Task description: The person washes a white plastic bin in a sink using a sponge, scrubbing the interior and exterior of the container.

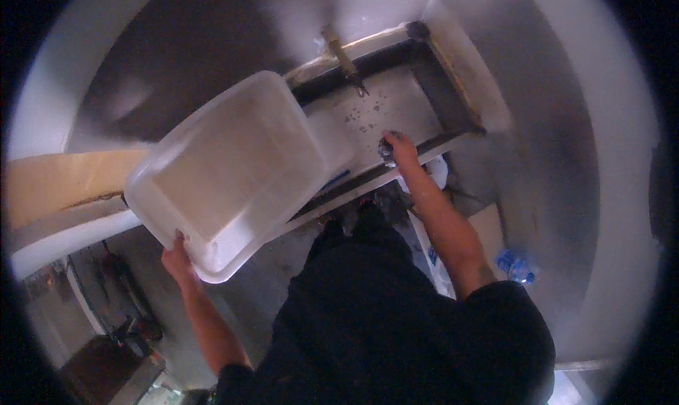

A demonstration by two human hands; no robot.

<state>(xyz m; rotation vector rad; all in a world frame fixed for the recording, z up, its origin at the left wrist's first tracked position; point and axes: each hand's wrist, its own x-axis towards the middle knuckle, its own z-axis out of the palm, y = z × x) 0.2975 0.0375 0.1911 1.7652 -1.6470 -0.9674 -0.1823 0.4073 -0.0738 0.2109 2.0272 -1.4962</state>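
My left hand (pixel 180 260) grips the near left rim of a large pale plastic tub (pixel 233 155), its thumb over the edge. The tub lies tilted across the left part of a metal sink (pixel 451 97) and partly over the counter. At the sink's front edge, my right hand (pixel 400 147) holds a dark, shiny scrubbing pad (pixel 389 145), probably metal wool. Above the basin a tap spout (pixel 345 60) points down over the drain holes (pixel 366 119). Another pale container (pixel 334 139) shows partly beside the tub, inside the sink.
A light-coloured board or counter (pixel 74 182) extends at the left. Below the sink's right side are a white container (pixel 437 172) and a cardboard-like panel (pixel 487 227). A blue-tinted plastic bottle (pixel 514 267) lies to the right. Walls stand behind and right of the sink.
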